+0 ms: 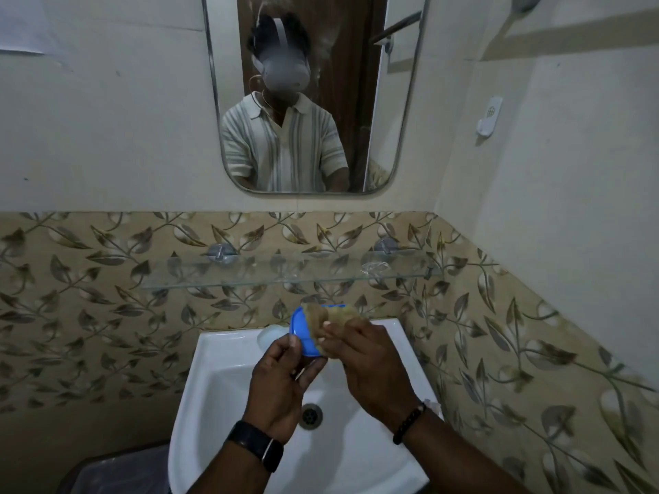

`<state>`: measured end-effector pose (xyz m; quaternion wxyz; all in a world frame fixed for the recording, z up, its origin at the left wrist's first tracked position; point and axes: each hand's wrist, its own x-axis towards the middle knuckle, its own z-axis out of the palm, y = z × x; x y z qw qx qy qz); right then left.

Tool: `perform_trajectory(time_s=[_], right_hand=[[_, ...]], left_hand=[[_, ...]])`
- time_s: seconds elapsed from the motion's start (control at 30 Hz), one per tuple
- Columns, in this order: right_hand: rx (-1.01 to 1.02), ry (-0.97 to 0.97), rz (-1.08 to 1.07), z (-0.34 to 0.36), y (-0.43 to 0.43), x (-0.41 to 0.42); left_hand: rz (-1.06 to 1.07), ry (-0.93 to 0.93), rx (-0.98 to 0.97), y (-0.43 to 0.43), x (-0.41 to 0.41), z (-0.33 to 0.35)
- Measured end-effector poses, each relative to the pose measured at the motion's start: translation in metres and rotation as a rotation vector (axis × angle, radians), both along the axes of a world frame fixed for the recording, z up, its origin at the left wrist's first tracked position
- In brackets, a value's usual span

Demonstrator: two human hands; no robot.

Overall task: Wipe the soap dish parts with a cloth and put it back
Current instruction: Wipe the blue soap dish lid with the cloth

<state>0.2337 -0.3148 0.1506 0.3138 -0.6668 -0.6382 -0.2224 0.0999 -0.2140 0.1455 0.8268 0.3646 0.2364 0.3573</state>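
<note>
A blue plastic soap dish part [302, 329] is held upright above the white sink [228, 386]. My left hand [281, 383] grips its lower edge between thumb and fingers. My right hand [371, 365] presses a tan cloth [330, 317] against the dish part's right side and top. The cloth hides much of the blue part. A pale, translucent piece [270, 335] lies on the sink's back left ledge; I cannot tell whether it is soap or another dish part.
A glass shelf [285, 276] runs along the leaf-patterned tile wall above the sink. A mirror [306, 101] hangs above it. The drain [312, 415] sits in the basin. A dark bin with a liner [107, 468] stands at lower left.
</note>
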Motion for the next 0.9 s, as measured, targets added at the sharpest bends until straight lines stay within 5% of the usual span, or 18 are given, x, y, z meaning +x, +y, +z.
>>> perform_trajectory(time_s=[0.13,0.3,0.4,0.5,0.6,0.77,0.9], right_hand=[[0.136,0.202,-0.247,-0.008,0.006,-0.004],[0.107,0.320,-0.007,0.000,0.018,-0.048],[0.022,0.204,0.117,-0.002,0.009,-0.041],[0.010,0.031,-0.006,-0.011,0.000,-0.013],[0.065,0.110,-0.185,-0.010,0.004,-0.002],[-0.001,0.086,0.053,-0.001,0.011,-0.021],[-0.082,0.053,-0.110,0.005,0.014,0.007]], left_hand=[[0.009,0.016,0.020,-0.003,-0.001,0.003],[-0.017,0.079,0.023,-0.009,-0.004,-0.012],[0.030,0.044,-0.015,0.000,-0.007,-0.012],[0.088,-0.014,-0.024,0.011,-0.011,-0.004],[0.110,-0.016,-0.010,0.015,-0.010,0.000],[0.055,0.030,-0.008,0.006,-0.007,-0.009],[0.053,0.048,0.076,0.003,-0.006,-0.012]])
